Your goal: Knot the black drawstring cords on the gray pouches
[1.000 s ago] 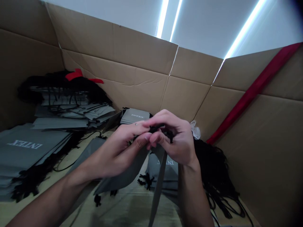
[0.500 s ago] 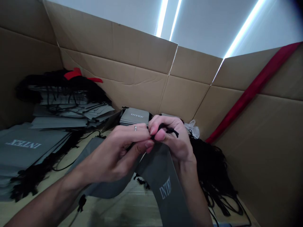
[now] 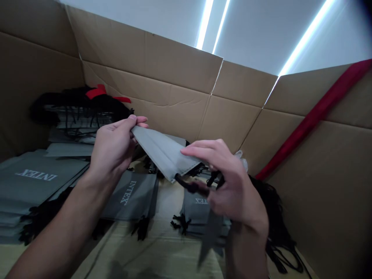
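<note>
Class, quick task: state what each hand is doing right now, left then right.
Left hand: closed, pinching a grey drawstring bag by its edge.
Right hand: closed on the bag's black drawcord.

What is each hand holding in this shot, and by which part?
The left hand pinches a grey drawstring bag by one end, between thumb and fingers; the right hand grips its black drawstring near the bag's hem.
</note>
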The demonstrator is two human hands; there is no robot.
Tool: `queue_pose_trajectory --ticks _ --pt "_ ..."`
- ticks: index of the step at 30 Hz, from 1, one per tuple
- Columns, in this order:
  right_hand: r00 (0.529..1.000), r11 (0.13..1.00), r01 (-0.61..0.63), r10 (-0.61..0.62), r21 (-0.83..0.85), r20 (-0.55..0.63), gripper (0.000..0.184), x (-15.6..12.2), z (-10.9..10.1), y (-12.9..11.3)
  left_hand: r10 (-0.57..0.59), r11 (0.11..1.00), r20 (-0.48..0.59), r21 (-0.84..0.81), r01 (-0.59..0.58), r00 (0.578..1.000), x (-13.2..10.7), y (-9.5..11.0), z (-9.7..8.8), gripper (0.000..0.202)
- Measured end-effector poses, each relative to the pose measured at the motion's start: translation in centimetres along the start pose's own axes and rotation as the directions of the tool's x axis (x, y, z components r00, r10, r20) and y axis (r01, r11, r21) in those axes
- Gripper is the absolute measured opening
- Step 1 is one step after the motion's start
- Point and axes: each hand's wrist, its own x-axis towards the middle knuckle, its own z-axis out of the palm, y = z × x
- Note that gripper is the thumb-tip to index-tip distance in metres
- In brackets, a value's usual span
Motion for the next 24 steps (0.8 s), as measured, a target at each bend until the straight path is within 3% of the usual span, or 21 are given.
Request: queue_pose_trajectory --ticks 2,4,6,8,10,12,16,19,22,24 --pt "0.980 0.999 -0.017 0.010 -0.034 -0.198 0.021 0.2 0.7 0.4 0.057 0.994 0.001 0.093 -0.057 0.998 -0.5 0.0 0.0 0.027" --pt "0.949 0.992 -0.095 0.065 -0.082 -0.307 0.019 0.4 1.2 0.9 0.231 0.928 0.036 0.291 -0.232 0.972 -1.5 0.3 0.0 0.039" --pt "0.950 0.976 -0.161 0.113 -0.148 -0.290 0.016 0.5 1.3 1.2 0.425 0.777 0.184 0.428 -0.462 0.886 -2.8 0.7 0.0 0.051" --pt "0.962 0.967 -0.175 0.127 -0.188 -0.242 0.016 0.5 1.2 1.2 0.394 0.768 0.441 0.324 -0.552 0.806 -4.3 1.2 0.0 0.048" --pt "0.975 0.968 -0.164 0.130 -0.191 -0.179 0.019 0.5 1.1 1.0 0.289 0.820 0.590 0.254 -0.513 0.754 -5.5 1.4 0.1 0.043" --pt "0.986 0.971 -0.135 0.112 -0.195 -0.124 0.022 0.5 1.1 0.8 0.264 0.828 0.613 0.251 -0.501 0.745 -6.4 1.4 0.4 0.037" --pt "0.997 0.981 -0.068 0.062 -0.181 -0.037 0.022 0.4 1.3 0.6 0.383 0.767 0.573 0.240 -0.595 0.725 -7.1 1.1 1.1 0.014" --pt "0.987 0.984 -0.150 0.144 -0.094 -0.069 0.012 0.3 1.4 0.7 0.427 0.736 0.573 0.229 -0.637 0.699 -7.1 1.1 1.1 0.011" --pt "0.965 0.975 -0.221 0.222 0.020 -0.139 0.037 0.4 1.5 0.8 0.423 0.735 0.599 0.212 -0.645 0.679 -7.2 1.1 1.0 0.011" --pt "0.971 0.983 -0.169 0.177 0.066 -0.163 0.046 0.4 1.5 0.9 0.420 0.734 0.614 0.204 -0.648 0.668 -7.3 1.1 1.0 0.013"
